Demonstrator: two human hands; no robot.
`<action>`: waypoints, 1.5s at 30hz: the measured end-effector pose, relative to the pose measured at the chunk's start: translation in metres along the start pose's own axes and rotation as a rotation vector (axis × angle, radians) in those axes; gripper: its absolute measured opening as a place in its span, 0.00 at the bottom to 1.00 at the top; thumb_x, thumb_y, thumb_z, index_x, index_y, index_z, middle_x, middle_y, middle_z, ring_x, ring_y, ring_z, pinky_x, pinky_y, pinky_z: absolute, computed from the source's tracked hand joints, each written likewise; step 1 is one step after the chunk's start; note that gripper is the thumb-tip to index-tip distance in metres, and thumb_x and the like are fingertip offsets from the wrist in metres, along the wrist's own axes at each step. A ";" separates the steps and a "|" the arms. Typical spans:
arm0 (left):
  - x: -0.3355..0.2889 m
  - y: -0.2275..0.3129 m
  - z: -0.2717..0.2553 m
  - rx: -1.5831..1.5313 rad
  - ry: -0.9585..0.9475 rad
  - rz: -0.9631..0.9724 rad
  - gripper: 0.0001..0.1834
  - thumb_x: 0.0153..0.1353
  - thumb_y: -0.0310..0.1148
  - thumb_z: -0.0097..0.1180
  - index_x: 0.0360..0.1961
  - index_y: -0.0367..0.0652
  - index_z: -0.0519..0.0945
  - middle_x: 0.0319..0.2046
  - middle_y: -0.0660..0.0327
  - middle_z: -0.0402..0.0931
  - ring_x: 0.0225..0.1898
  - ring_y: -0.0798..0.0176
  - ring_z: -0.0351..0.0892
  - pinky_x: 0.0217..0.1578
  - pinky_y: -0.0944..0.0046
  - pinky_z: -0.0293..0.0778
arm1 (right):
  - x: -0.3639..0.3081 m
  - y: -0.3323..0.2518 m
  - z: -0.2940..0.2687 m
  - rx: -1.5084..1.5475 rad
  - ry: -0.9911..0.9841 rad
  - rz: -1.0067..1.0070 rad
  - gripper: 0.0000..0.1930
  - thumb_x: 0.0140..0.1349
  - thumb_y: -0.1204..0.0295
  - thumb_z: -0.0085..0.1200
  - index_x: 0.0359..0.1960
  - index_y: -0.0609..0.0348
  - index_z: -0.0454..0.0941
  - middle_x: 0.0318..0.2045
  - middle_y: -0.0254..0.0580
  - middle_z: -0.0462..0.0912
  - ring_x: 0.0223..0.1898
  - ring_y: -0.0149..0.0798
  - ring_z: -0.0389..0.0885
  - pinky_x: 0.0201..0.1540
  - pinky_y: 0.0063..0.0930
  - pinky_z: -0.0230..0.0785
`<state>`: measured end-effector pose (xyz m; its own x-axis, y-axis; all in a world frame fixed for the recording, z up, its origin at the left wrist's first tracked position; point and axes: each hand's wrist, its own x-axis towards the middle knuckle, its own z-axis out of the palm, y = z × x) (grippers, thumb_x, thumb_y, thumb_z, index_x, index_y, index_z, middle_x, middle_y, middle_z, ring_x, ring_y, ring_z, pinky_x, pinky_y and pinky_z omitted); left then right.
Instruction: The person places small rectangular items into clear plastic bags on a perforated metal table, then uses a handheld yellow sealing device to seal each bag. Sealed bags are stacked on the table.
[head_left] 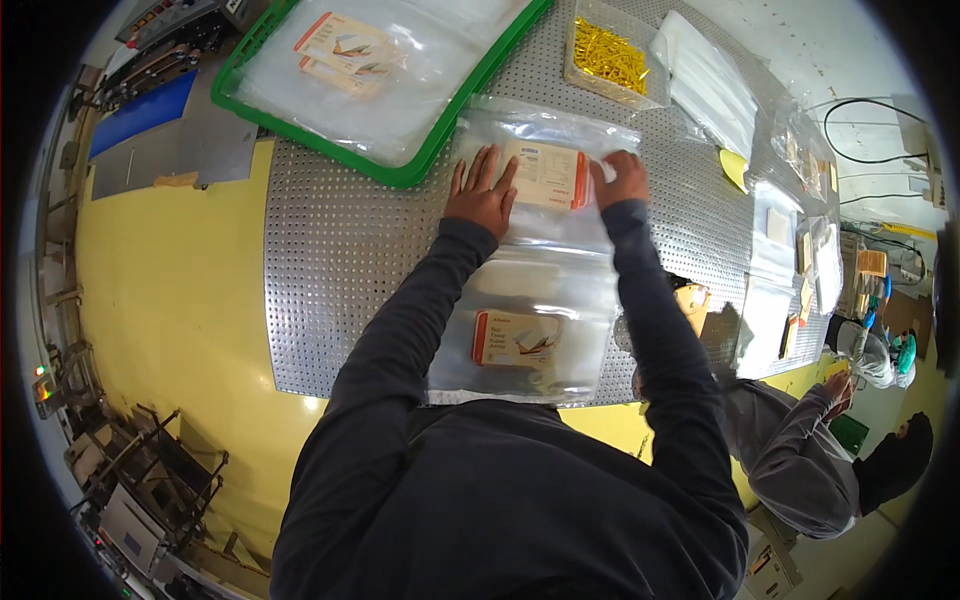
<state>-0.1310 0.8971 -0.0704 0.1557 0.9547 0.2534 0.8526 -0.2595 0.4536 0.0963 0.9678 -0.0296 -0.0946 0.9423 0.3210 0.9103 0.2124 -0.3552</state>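
A clear plastic bag [545, 226] with a printed label, cream with an orange-red band, lies flat on the perforated metal table. My left hand [482, 193] rests on its left part, palm down with fingers spread, beside the label [545, 174]. At the bag's right edge my right hand [622, 182] has its fingers bent and closed on the plastic, slightly blurred. Closer to my body lies another clear bag [455, 335], bearing a label [517, 338] with a picture on it. Whether the two pieces of plastic are joined cannot be seen.
A green-rimmed tray [408, 176] of clear bags stands at the far left. Beyond my right hand sits a clear box [653, 98] of small yellow pieces, with a stack of plastic sheets [705, 75] beside it. A co-worker [800, 450] is at the right.
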 end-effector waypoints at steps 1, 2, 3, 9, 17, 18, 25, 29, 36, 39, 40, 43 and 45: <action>-0.002 -0.002 -0.001 0.025 -0.007 -0.007 0.25 0.64 0.40 0.42 0.63 0.50 0.64 0.66 0.51 0.51 0.67 0.52 0.50 0.64 0.45 0.45 | -0.003 -0.033 0.001 0.157 0.133 -0.057 0.13 0.53 0.67 0.58 0.37 0.60 0.77 0.39 0.49 0.78 0.42 0.52 0.75 0.47 0.39 0.67; 0.000 0.000 -0.002 0.043 -0.016 0.004 0.25 0.64 0.40 0.42 0.63 0.50 0.64 0.66 0.52 0.51 0.67 0.52 0.49 0.64 0.45 0.45 | -0.007 -0.044 0.012 0.082 0.115 -0.262 0.16 0.55 0.68 0.56 0.44 0.60 0.74 0.48 0.51 0.74 0.49 0.52 0.71 0.53 0.43 0.62; 0.000 0.001 -0.002 0.040 -0.022 0.006 0.26 0.63 0.39 0.42 0.63 0.50 0.63 0.66 0.52 0.51 0.68 0.52 0.49 0.64 0.45 0.45 | -0.024 -0.060 0.023 0.003 -0.026 -0.221 0.23 0.59 0.63 0.51 0.57 0.51 0.67 0.60 0.46 0.65 0.61 0.46 0.62 0.62 0.44 0.53; 0.000 0.002 -0.005 0.076 -0.041 0.000 0.29 0.62 0.38 0.42 0.65 0.49 0.59 0.68 0.54 0.48 0.69 0.56 0.46 0.66 0.47 0.41 | -0.032 -0.005 0.025 -0.289 -0.219 0.001 0.29 0.64 0.53 0.40 0.66 0.42 0.55 0.69 0.41 0.49 0.70 0.42 0.46 0.69 0.44 0.35; 0.000 0.002 0.009 0.102 -0.009 -0.014 0.32 0.61 0.40 0.43 0.67 0.47 0.55 0.67 0.55 0.49 0.69 0.57 0.46 0.65 0.47 0.42 | -0.113 0.010 -0.062 0.338 -0.017 0.112 0.12 0.47 0.73 0.61 0.36 0.56 0.78 0.39 0.42 0.79 0.46 0.47 0.74 0.52 0.36 0.64; 0.000 0.002 0.010 0.109 -0.014 -0.010 0.32 0.61 0.40 0.43 0.67 0.49 0.56 0.67 0.55 0.49 0.69 0.57 0.47 0.65 0.47 0.42 | -0.135 0.004 -0.074 0.352 -0.052 0.124 0.11 0.47 0.73 0.62 0.34 0.56 0.78 0.38 0.42 0.80 0.46 0.46 0.75 0.52 0.36 0.64; 0.006 -0.031 0.030 0.022 -0.034 0.011 0.30 0.55 0.36 0.49 0.63 0.60 0.65 0.66 0.53 0.52 0.68 0.53 0.49 0.63 0.43 0.45 | -0.268 -0.010 -0.101 0.376 -0.027 0.549 0.16 0.44 0.71 0.65 0.38 0.56 0.78 0.36 0.39 0.78 0.38 0.38 0.77 0.40 0.30 0.69; 0.010 -0.021 -0.002 -0.111 0.070 0.110 0.29 0.52 0.32 0.53 0.59 0.53 0.69 0.63 0.52 0.58 0.66 0.52 0.53 0.62 0.41 0.48 | -0.308 -0.013 -0.090 0.417 0.022 0.739 0.23 0.42 0.67 0.69 0.41 0.57 0.77 0.34 0.38 0.78 0.33 0.33 0.75 0.37 0.27 0.69; -0.143 0.005 -0.075 -0.462 -0.278 0.325 0.25 0.49 0.32 0.60 0.51 0.47 0.74 0.56 0.52 0.67 0.61 0.47 0.61 0.61 0.45 0.53 | -0.320 -0.003 -0.078 0.422 -0.026 0.801 0.21 0.40 0.65 0.71 0.35 0.59 0.79 0.28 0.35 0.76 0.27 0.31 0.72 0.33 0.27 0.68; -0.192 0.029 -0.106 -0.180 -0.390 0.356 0.30 0.49 0.39 0.62 0.56 0.58 0.71 0.64 0.54 0.57 0.66 0.51 0.53 0.63 0.45 0.47 | -0.325 0.005 -0.070 0.414 0.023 0.842 0.18 0.40 0.64 0.70 0.31 0.59 0.79 0.25 0.35 0.76 0.26 0.32 0.73 0.33 0.28 0.68; -0.207 0.026 -0.101 -0.132 -0.409 0.344 0.31 0.49 0.41 0.62 0.57 0.61 0.71 0.65 0.55 0.54 0.67 0.52 0.51 0.64 0.46 0.46 | -0.321 0.003 -0.072 0.434 0.030 0.841 0.16 0.42 0.64 0.69 0.29 0.60 0.80 0.24 0.36 0.77 0.27 0.32 0.73 0.34 0.28 0.68; -0.222 0.020 -0.092 -0.038 -0.392 0.353 0.31 0.51 0.42 0.61 0.59 0.65 0.69 0.67 0.56 0.52 0.68 0.54 0.48 0.64 0.46 0.43 | -0.316 0.003 -0.075 0.401 0.014 0.811 0.15 0.45 0.64 0.67 0.29 0.61 0.81 0.24 0.37 0.78 0.27 0.33 0.74 0.34 0.27 0.68; -0.222 0.018 -0.088 -0.017 -0.367 0.365 0.29 0.52 0.41 0.60 0.58 0.65 0.71 0.66 0.56 0.52 0.68 0.54 0.48 0.64 0.46 0.43 | -0.319 0.006 -0.074 0.482 0.014 0.887 0.13 0.50 0.65 0.64 0.31 0.62 0.81 0.25 0.37 0.78 0.27 0.30 0.74 0.33 0.25 0.67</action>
<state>-0.1941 0.6677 -0.0429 0.6088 0.7890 0.0829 0.7024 -0.5847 0.4060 0.1618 0.6490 -0.0695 0.5452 0.8084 -0.2219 0.3899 -0.4789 -0.7865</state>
